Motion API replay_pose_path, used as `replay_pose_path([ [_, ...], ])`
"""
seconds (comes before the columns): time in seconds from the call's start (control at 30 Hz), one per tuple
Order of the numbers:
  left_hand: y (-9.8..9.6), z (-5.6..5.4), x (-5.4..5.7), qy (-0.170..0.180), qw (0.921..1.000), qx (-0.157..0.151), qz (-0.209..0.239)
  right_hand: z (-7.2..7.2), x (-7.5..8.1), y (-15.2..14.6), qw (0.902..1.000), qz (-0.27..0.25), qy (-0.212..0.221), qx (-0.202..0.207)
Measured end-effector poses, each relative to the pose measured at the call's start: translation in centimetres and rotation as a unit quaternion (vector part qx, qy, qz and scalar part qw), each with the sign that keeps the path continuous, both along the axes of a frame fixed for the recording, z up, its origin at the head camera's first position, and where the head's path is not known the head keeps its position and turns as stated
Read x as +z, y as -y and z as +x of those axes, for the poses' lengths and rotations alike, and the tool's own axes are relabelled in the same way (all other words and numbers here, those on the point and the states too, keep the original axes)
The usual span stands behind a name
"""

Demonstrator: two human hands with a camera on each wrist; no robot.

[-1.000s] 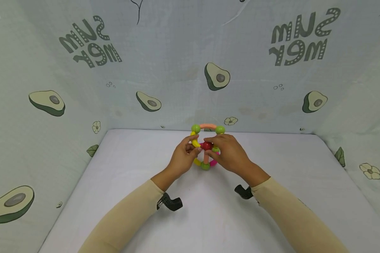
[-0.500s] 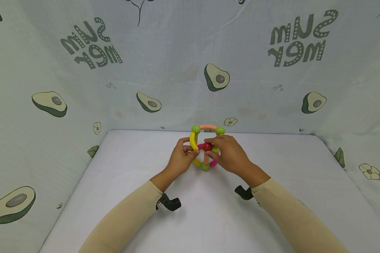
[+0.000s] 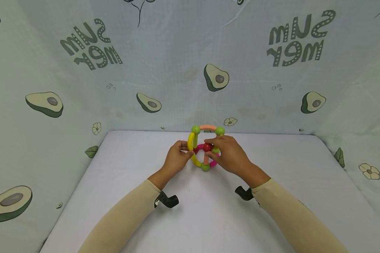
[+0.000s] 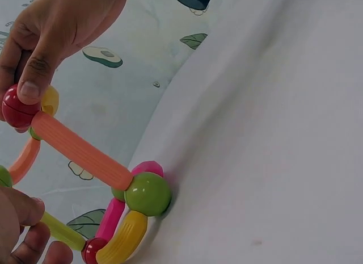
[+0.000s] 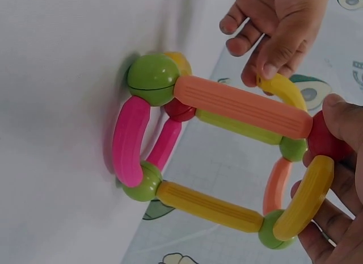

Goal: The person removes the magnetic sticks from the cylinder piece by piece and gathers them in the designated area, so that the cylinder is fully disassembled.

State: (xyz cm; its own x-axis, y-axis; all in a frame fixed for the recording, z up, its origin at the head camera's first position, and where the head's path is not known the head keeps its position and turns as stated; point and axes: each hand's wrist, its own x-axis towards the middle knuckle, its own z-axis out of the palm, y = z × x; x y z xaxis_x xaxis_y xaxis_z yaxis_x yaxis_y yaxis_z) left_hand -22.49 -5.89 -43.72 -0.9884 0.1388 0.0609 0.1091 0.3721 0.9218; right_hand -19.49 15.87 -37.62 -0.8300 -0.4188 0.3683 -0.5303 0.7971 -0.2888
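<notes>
Upright on the white table stands a frame of magnetic rods and balls; a green ball (image 3: 205, 167) forms its front bottom corner. My right hand (image 3: 230, 153) grips the red ball (image 3: 208, 147) on top of an upright orange rod (image 5: 244, 106). On the left, my left hand (image 3: 175, 160) pinches the free end of a yellow curved rod (image 3: 190, 141) between thumb and fingers. In the right wrist view, that rod's other end meets a green ball (image 5: 293, 149), while its pinched end is apart from the red ball. Another yellow curved rod (image 5: 304, 190) touches the red ball.
White tabletop (image 3: 202, 218) spreads around the frame. Behind it hangs a pale cloth (image 3: 177, 70) printed with avocados and lettering. A black wrist camera (image 3: 169, 200) hangs below the left sleeve, and another black wrist camera (image 3: 244, 193) below the right.
My left hand has moved left, swinging the yellow curved rod's free end away from the red ball. The right hand keeps its grip on the red ball in the same place.
</notes>
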Motion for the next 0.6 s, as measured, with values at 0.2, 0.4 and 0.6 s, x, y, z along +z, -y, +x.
replay_pose_path([
  [0.2,0.33,-0.33,-0.34,-0.002,1.0,0.009,0.001,0.09,-0.02,0.11,1.0,0.0,0.005,-0.002],
  [0.4,0.54,-0.49,-0.54,-0.006,0.9999,0.009,0.003,0.29,-0.04,0.23,1.0,0.004,0.003,-0.007],
  [0.6,0.84,-0.55,-0.66,-0.002,1.0,-0.001,0.001,0.29,-0.24,0.25,0.9999,0.011,-0.003,-0.008],
])
